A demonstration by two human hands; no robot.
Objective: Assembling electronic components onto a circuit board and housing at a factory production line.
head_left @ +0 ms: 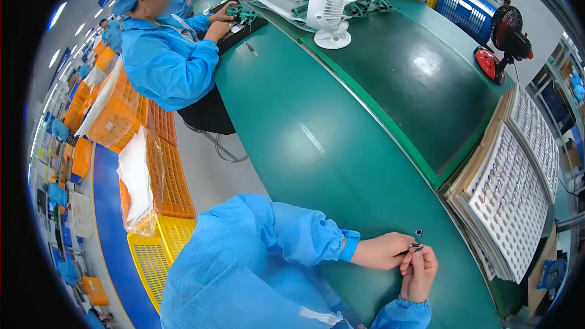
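My left hand [384, 251], with a blue band at its wrist, reaches in from the left with its fingers closed in a pinch. Close against it, my right hand [418, 273] is upright, thumb and fingertips pressed together. Between the fingertips of both sits a small dark part [416, 246] with light edges. A thin stem rises from it to a small square end [419, 232], dark-rimmed with a pale middle. The part is too small to name exactly, and the fingers hide some of it. Both hands are above the green work surface [341, 189].
At right lean stacked white trays [509, 198] holding rows of small parts. A dark green belt [420, 79] carries a white fan [327, 15]; a red-black fan [506, 39] stands beyond. A co-worker [167, 55] handles green parts at far left. Orange crates [167, 176] and a yellow crate [149, 262] stand left.
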